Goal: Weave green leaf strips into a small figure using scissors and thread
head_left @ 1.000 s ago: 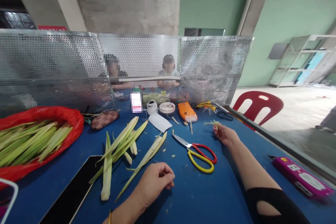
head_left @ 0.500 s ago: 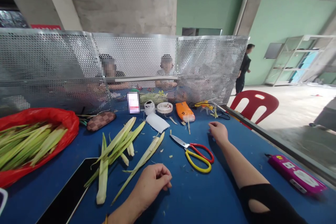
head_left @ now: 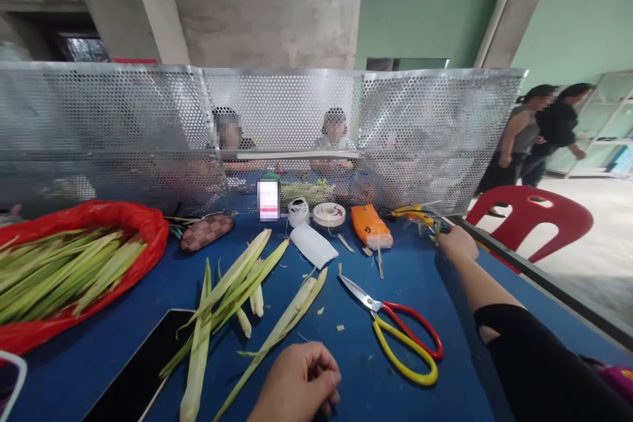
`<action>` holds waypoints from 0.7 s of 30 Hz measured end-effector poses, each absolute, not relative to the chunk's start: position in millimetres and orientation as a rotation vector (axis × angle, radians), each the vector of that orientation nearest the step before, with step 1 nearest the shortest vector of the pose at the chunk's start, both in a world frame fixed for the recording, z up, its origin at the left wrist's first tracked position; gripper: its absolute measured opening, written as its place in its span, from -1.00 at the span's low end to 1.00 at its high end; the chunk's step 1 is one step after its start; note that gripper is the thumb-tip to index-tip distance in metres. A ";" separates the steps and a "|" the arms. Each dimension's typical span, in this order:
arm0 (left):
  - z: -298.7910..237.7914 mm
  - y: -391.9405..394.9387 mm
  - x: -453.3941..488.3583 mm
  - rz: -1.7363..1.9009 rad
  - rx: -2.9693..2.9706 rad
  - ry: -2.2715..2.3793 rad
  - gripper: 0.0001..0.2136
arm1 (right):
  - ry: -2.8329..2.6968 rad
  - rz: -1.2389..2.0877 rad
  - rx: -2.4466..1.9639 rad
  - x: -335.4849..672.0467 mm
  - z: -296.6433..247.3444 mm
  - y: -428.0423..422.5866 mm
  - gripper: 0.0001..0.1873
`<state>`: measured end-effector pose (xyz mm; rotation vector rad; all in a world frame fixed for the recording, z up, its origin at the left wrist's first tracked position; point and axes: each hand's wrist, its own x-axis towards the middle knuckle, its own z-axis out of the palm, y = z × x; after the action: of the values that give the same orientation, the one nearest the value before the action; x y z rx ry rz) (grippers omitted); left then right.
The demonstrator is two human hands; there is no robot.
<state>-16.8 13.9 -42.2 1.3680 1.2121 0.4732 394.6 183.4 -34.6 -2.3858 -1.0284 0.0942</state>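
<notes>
My right hand (head_left: 457,244) reaches to the far right of the blue table, its fingertips at a yellow tool (head_left: 414,212) with dark cords beside it. Those fingers are partly hidden, so I cannot tell whether they grip anything. Near the front edge, my left hand (head_left: 309,379) is closed with curled fingers, and its inside is hidden. Scissors (head_left: 376,305) with one red and one yellow handle lie open between my hands. Left of them, several pale green corn husk strips (head_left: 237,277) are spread out, with a separate split strip (head_left: 291,306) closest to my left hand.
A red bag (head_left: 155,231) full of husks stands left. A dark tablet (head_left: 148,356) lies partly under strips. Farther back are a checkered pouch (head_left: 208,232), thread spool (head_left: 299,212), tape roll (head_left: 329,213) and orange packet (head_left: 370,225). A perforated metal screen (head_left: 287,109) borders the table; a red chair (head_left: 558,211) stands right.
My right hand has moved right and away from me, to the yellow tool. My left hand stays curled near the front. The view has shifted, and a second person shows walking at the right.
</notes>
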 end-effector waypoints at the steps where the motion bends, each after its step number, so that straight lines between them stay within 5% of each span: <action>1: -41.9 14.1 -16.8 0.471 1.369 1.212 -0.88 | -1.004 0.107 -2.433 395.5 -36.0 183.3 -0.71; 21: -46.7 14.6 -17.8 0.486 1.404 1.212 -0.87 | -1.094 0.150 -2.613 388.9 -46.1 182.0 -0.69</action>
<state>-17.8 14.6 -46.7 1.4042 1.2119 0.4858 388.9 182.0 -46.1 -2.6128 -1.0939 0.1499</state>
